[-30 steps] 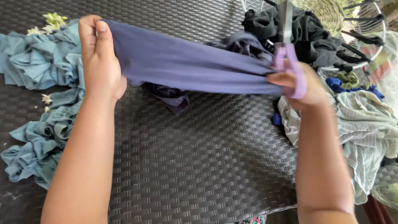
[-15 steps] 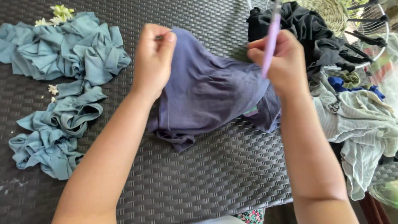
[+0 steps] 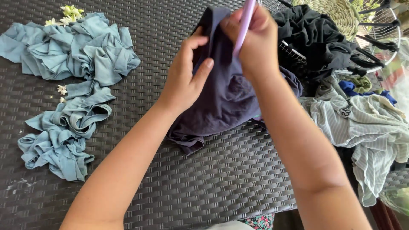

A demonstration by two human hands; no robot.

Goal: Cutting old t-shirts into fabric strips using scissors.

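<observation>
- My left hand point(image 3: 185, 79) pinches the soft dark purple cloth point(image 3: 226, 98), thumb and fingers pressed together on its fold.
- My right hand point(image 3: 255, 40) is closed around the light purple scissors handle point(image 3: 245, 23) and also grips the cloth's top edge.
- The cloth hangs from both hands, and its bottom rests on the dark woven table point(image 3: 191, 179).
- Blue-grey cloth strips point(image 3: 72, 85) lie to the left.
- Black clothes point(image 3: 315, 34) and a striped pale shirt point(image 3: 362, 127) lie to the right.

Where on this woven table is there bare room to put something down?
Bare weave lies at the table's near edge, between the forearms, and in the strip between the blue-grey rags and the purple cloth. The right side is crowded with black clothes and a striped shirt.
</observation>
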